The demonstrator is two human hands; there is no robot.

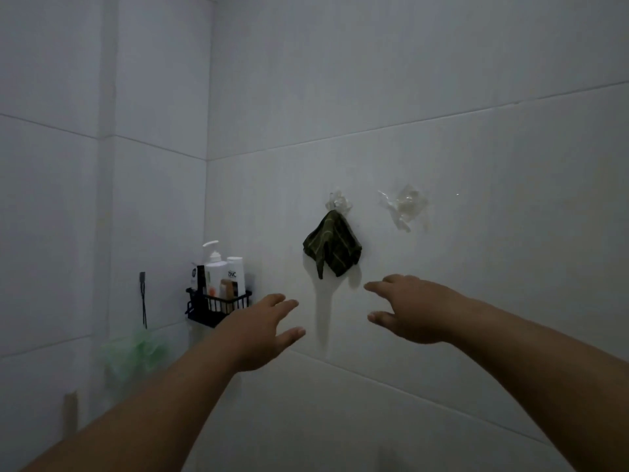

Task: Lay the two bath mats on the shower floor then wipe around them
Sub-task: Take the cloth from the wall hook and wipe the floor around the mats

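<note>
Head view: I am facing the tiled wall (442,148) of the shower with both arms stretched out in front of me. My left hand (269,330) and my right hand (405,310) are apart, fingers straight and spread, gripping nothing, both just below a dark green cloth (332,248) that hangs from a clear hook (337,201). I judge I am reaching for that cloth because it is what I will wipe with, and it hangs there to drip, since a wet streak runs down the tile under it. A second clear hook (405,206) beside it is bare. In the corner a black rack (218,303) holds bottles (216,267), and a green sponge (136,352) hangs lower down. The two bath mats and the shower floor are out of sight below the frame, so I cannot tell whether the mats are laid. The light is dim.
</note>
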